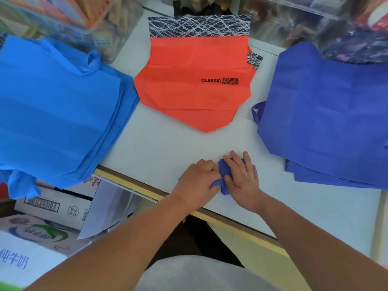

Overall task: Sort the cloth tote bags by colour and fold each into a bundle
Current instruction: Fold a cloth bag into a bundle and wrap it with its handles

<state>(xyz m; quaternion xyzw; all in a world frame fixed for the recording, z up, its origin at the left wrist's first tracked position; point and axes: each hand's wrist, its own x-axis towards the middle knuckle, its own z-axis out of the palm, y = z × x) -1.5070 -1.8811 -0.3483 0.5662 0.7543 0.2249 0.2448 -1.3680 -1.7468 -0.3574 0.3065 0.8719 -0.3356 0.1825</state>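
Observation:
A small folded bundle of a dark blue tote bag point(223, 168) lies on the white table near its front edge. My right hand point(241, 178) presses flat on top of it, fingers straight. My left hand point(198, 178) grips the bundle's left end, fingers curled round a strip of the cloth. A stack of dark blue bags point(327, 122) lies at the right. A stack of light blue bags point(54, 114) lies at the left, hanging over the table edge. Orange bags point(193, 80) with a black-and-white patterned top band lie in the middle at the back.
The white table point(159, 148) has a wooden front edge. Clear bins of goods stand along the back. Cardboard boxes point(50, 208) and a white paper bag point(109, 208) sit on the floor at lower left.

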